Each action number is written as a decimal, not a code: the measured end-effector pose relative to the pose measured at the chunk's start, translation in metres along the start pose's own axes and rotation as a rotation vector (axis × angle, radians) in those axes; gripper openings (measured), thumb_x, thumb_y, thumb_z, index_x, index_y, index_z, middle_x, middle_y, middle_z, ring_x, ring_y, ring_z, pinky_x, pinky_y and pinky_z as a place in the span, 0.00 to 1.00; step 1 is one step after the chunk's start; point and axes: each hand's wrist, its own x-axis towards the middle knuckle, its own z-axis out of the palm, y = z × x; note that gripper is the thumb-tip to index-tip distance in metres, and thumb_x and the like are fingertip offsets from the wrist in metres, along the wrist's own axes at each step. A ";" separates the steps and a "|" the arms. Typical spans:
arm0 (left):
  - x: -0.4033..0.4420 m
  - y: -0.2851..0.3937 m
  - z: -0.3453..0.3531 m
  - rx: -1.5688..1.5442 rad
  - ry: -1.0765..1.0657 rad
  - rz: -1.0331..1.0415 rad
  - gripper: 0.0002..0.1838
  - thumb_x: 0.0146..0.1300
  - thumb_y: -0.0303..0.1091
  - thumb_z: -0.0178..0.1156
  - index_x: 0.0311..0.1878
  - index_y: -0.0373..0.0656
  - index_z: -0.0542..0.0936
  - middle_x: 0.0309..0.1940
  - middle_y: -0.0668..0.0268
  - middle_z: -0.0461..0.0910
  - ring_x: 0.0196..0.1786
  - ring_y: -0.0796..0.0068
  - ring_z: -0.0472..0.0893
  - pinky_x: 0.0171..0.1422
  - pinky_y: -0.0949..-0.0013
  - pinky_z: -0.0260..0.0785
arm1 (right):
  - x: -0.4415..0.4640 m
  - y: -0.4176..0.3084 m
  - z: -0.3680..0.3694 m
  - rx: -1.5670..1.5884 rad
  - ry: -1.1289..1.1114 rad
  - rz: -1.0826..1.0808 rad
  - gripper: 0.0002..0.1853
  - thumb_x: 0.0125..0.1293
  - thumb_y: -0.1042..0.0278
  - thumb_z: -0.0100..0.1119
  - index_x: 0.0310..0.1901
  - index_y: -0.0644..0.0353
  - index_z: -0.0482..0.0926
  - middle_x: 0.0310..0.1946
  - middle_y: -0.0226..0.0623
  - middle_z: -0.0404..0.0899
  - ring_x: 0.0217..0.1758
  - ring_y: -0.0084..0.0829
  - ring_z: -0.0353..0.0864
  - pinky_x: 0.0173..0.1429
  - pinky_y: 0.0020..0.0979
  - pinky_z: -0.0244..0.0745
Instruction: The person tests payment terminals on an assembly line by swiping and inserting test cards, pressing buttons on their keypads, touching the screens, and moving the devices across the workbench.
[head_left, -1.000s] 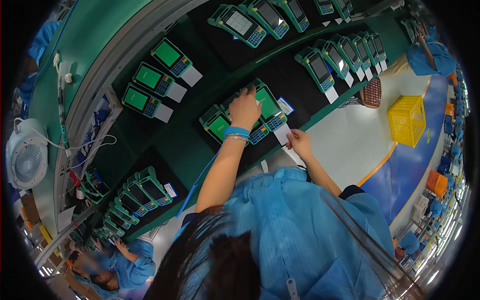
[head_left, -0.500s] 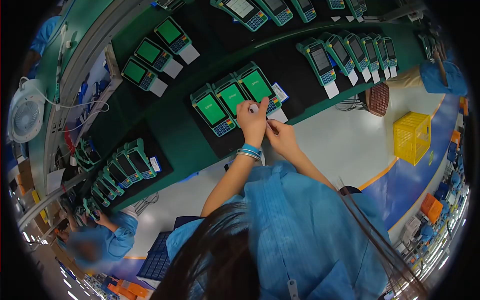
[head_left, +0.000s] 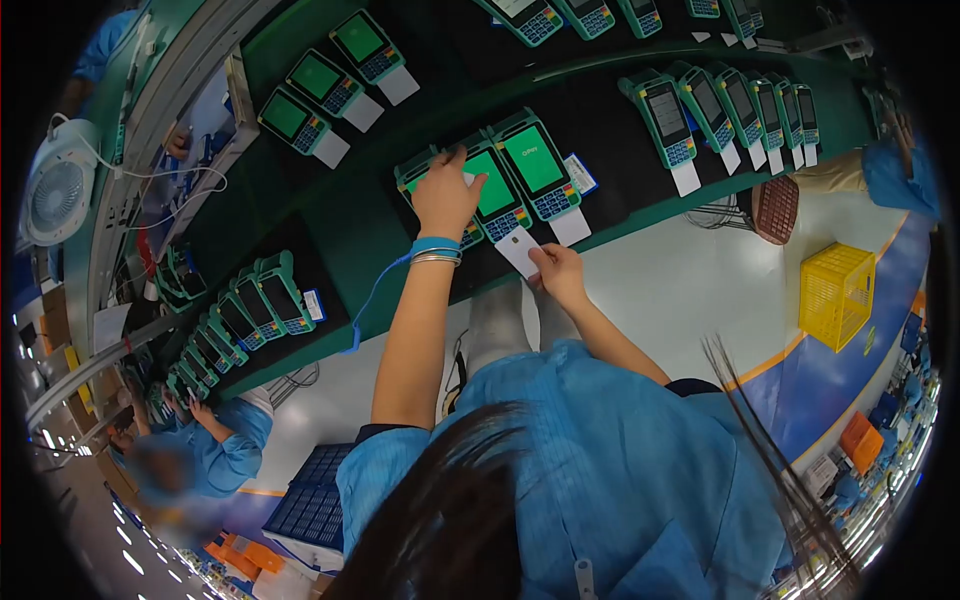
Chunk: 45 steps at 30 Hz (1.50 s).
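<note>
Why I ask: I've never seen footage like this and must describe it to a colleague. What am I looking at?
There is no machine arm here: these are a person's bare hands, seen by a camera worn on the head, looking down. That one camera gives the only view. On the green workbench lie handheld card terminals with screens and keypads. Three stand side by side in front of the person, the right one with a white card at its lower end. The right hand holds another card, its chip showing. The left hand is over the other two; whether it grips anything is unclear. At far left is a white fan.
</note>
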 end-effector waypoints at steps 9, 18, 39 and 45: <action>-0.007 -0.001 0.003 -0.021 0.016 0.057 0.22 0.52 0.49 0.65 0.49 0.49 0.81 0.51 0.59 0.77 0.39 0.54 0.82 0.41 0.57 0.76 | -0.023 0.012 0.008 -0.008 0.062 0.006 0.14 0.65 0.65 0.56 0.36 0.71 0.78 0.17 0.38 0.78 0.15 0.23 0.75 0.18 0.23 0.68; -0.014 0.000 0.008 -0.014 0.000 0.077 0.22 0.54 0.46 0.63 0.51 0.46 0.79 0.50 0.56 0.77 0.38 0.54 0.83 0.38 0.58 0.77 | -0.006 0.032 0.032 0.129 0.198 -0.003 0.14 0.65 0.64 0.56 0.38 0.72 0.77 0.22 0.40 0.80 0.17 0.27 0.80 0.17 0.26 0.73; -0.001 -0.071 0.009 -0.067 0.514 0.310 0.17 0.60 0.46 0.59 0.43 0.42 0.79 0.43 0.54 0.77 0.54 0.51 0.70 0.59 0.53 0.63 | -0.046 0.022 0.066 -0.148 -0.040 0.044 0.09 0.63 0.69 0.57 0.34 0.69 0.78 0.19 0.38 0.79 0.18 0.23 0.78 0.21 0.24 0.71; -0.001 -0.086 0.027 -0.439 0.209 0.115 0.22 0.58 0.49 0.61 0.44 0.39 0.78 0.44 0.50 0.76 0.56 0.48 0.68 0.60 0.53 0.62 | -0.030 0.012 0.093 -0.188 0.002 0.032 0.09 0.62 0.70 0.58 0.33 0.69 0.78 0.18 0.38 0.79 0.18 0.24 0.79 0.21 0.26 0.73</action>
